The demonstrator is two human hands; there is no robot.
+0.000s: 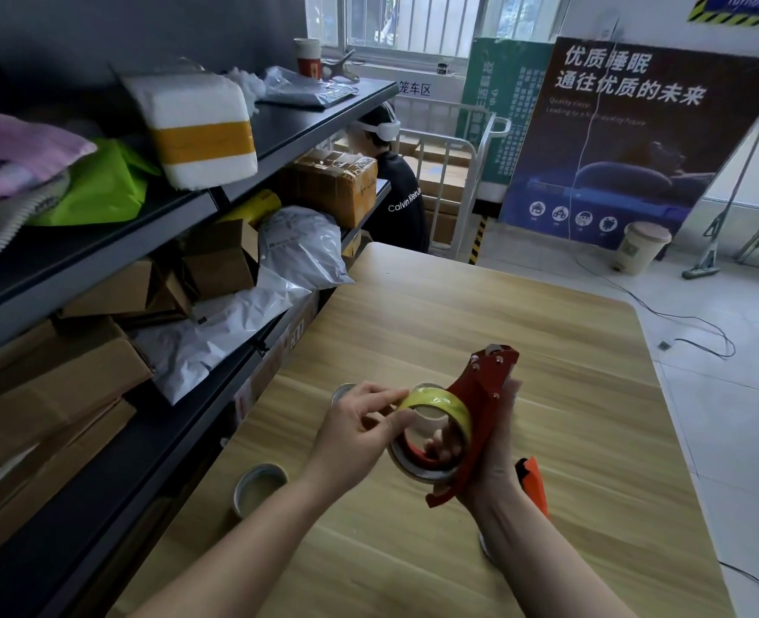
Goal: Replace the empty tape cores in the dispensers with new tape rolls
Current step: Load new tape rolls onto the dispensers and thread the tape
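At far left a grey ring [259, 486], probably a spent core, lies flat on the counter [457, 305]. Your left hand [359, 432] pinches the near rim of the tape roll [449, 405] between thumb and fingers [386, 396], which are closed on it. The roll is held above the counter, set into the red dispenser [480, 394]; I cannot tell whether it is fully seated on the hub. Judge it light and stiff at the core, slick on its wound face and sticky at any loose end, so hold it by the rim, not the face. Your right hand [498, 457] wraps around the dispenser's frame from behind. Keep clear of the cutter at the top. An orange dispenser [535, 481] lies behind your right wrist.
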